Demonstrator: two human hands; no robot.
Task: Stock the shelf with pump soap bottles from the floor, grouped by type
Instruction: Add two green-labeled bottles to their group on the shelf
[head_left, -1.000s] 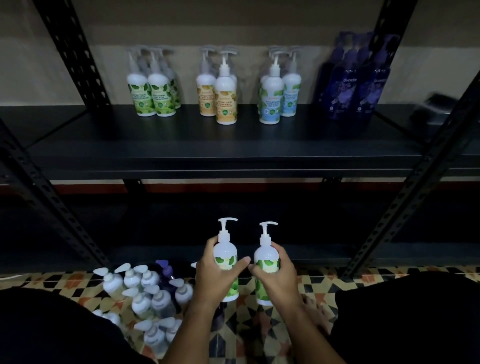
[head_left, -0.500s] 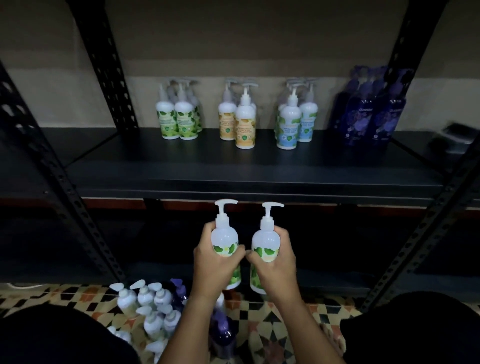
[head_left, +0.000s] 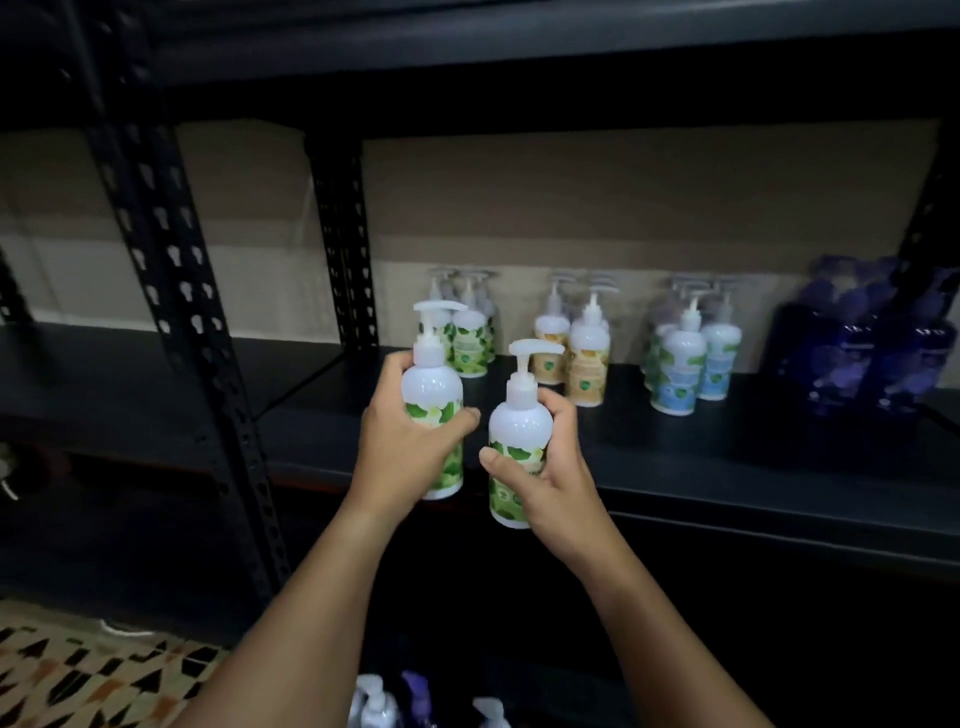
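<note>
Both hands are busy: our left hand (head_left: 410, 447) grips one green-label bottle (head_left: 435, 410) around its middle, fingers and thumb curled round it, and our right hand (head_left: 545, 467) grips a second green-label bottle (head_left: 514, 436) in the same way. We hold both bottles upright in the air, just in front of the dark shelf (head_left: 675, 457) and over its front edge, with the left one a little higher and further in than the right one. The two bottles are close beside each other but do not touch. We take the shelf as our landmark. At the back of the shelf, directly behind the bottle in our left hand, stands the green group (head_left: 470, 343). To the right of it on the shelf stands the yellow group (head_left: 576, 353), then the blue-label group (head_left: 691, 364), and at the far right end of the shelf the dark purple bottles (head_left: 857, 353), which are blurred. A black perforated upright post (head_left: 171, 270) rises at the left of the shelf. Below the shelf, at the bottom of the view, we see the white pump heads of more bottles on the floor (head_left: 374, 701), and to the left of them the patterned floor tiles (head_left: 78, 675).
</note>
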